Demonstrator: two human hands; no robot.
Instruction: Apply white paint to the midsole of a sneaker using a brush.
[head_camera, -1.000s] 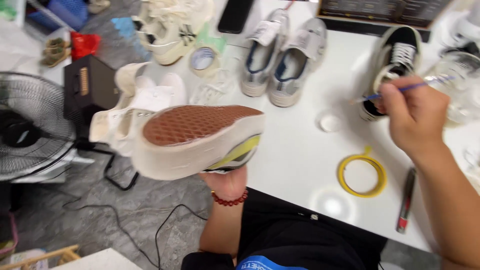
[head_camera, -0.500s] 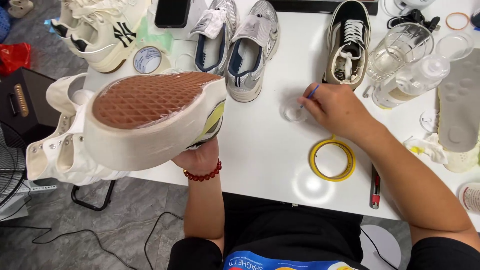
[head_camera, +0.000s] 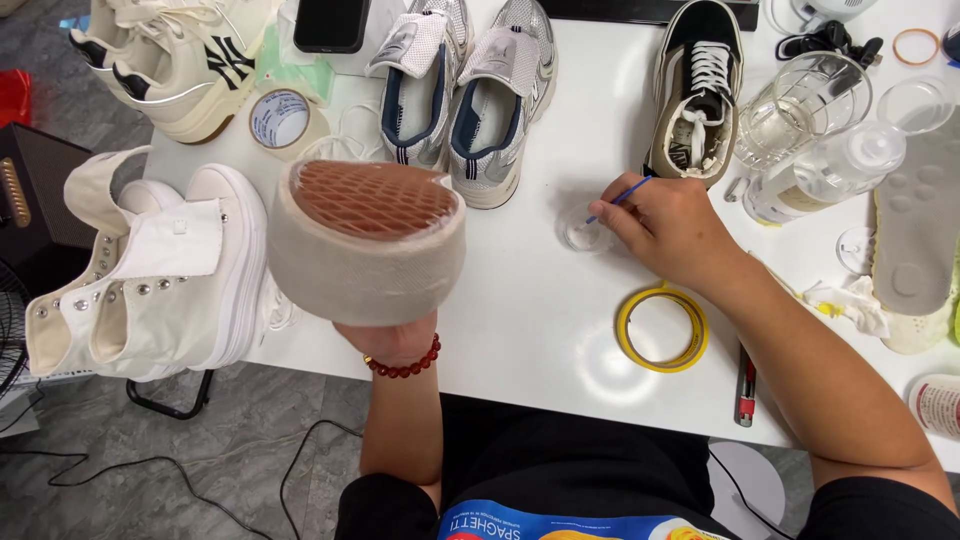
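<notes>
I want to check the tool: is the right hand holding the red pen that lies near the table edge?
No, the right hand holds a thin blue brush, and the red pen lies untouched.

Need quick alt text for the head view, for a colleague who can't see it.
Left hand holds up a cream shoe, waffle sole facing the camera, while the right hand dips a thin blue brush into a small clear dish on a white table crowded with sneakers.
</notes>
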